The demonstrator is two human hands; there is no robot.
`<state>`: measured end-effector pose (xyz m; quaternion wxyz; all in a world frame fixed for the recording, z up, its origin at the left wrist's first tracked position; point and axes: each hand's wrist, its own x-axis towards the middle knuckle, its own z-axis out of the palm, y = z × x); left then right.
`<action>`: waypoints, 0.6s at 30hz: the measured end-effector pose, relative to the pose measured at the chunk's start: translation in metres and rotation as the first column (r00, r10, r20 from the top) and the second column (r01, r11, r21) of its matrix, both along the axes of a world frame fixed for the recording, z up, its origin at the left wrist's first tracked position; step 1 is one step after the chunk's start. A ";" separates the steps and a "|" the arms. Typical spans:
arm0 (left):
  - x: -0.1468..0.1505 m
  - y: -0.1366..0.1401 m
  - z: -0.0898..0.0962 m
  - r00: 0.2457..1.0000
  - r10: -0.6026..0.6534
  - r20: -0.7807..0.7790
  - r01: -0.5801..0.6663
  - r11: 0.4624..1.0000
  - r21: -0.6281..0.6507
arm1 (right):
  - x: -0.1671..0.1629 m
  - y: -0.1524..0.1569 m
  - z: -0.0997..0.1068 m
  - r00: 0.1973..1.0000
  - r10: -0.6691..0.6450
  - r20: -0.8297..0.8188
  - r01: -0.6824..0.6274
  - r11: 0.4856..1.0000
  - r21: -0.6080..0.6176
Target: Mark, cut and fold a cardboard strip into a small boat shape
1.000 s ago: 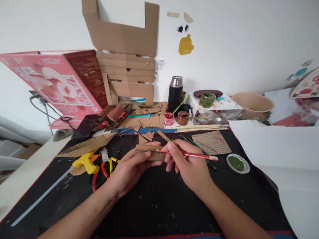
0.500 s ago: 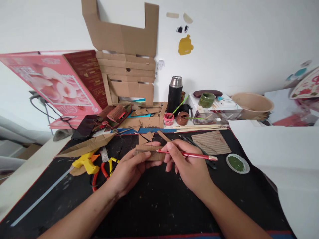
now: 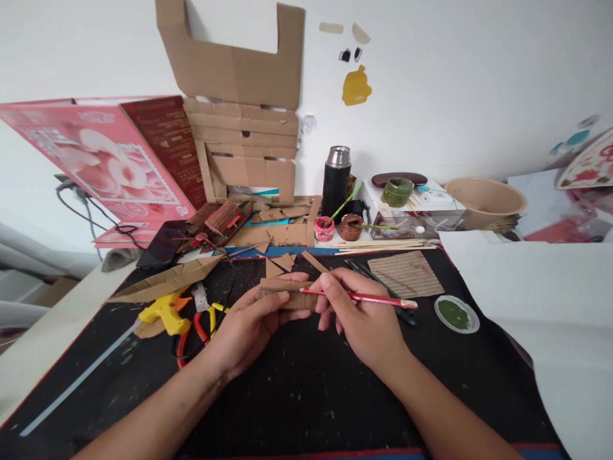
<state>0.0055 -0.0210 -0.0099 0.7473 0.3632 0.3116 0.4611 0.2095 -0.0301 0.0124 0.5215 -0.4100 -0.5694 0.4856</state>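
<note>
A small strip of brown cardboard [image 3: 297,298] is pinched in my left hand [image 3: 258,318], thumb on its face and fingers behind it. My right hand [image 3: 363,313] grips a red pencil [image 3: 364,297] near its tip. That tip touches or almost touches the cardboard's face; I cannot tell which. The pencil's back end points right and looks worn. Beyond my hands lie several cardboard scraps [image 3: 282,263] on the black mat [image 3: 306,396]. A piece of corrugated cardboard [image 3: 407,273] rests to the right of them.
At left lie a yellow glue gun [image 3: 167,313] with a long glue stick and red-handled pliers [image 3: 198,332]. A lid with green paint [image 3: 456,314] is at right. Paint jars [image 3: 351,227], a black thermos [image 3: 336,182] and a pink box [image 3: 119,160] stand at the back.
</note>
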 end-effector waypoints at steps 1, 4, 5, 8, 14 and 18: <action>0.000 0.000 0.000 1.000 0.000 0.001 0.000 1.000 -0.002 | 0.000 0.000 0.000 1.000 0.000 0.003 0.000 1.000 0.001; 0.000 -0.001 0.000 1.000 0.005 0.000 -0.005 1.000 -0.007 | 0.000 0.000 0.001 1.000 -0.003 0.012 0.003 1.000 0.000; 0.000 -0.001 0.000 1.000 0.009 0.000 -0.009 1.000 -0.009 | 0.000 0.000 0.001 1.000 -0.004 0.015 0.004 1.000 -0.002; 0.001 -0.001 0.001 1.000 0.010 -0.010 -0.011 1.000 -0.008 | 0.000 -0.001 0.002 1.000 -0.007 0.020 0.007 1.000 -0.004; 0.002 -0.001 0.003 0.999 0.021 -0.028 -0.021 1.000 -0.007 | 0.000 0.000 0.001 1.000 -0.004 0.029 0.004 1.000 -0.005; 0.001 -0.001 0.004 0.999 0.020 -0.043 -0.020 1.000 -0.002 | 0.000 0.000 0.001 1.000 -0.005 0.031 0.005 1.000 -0.010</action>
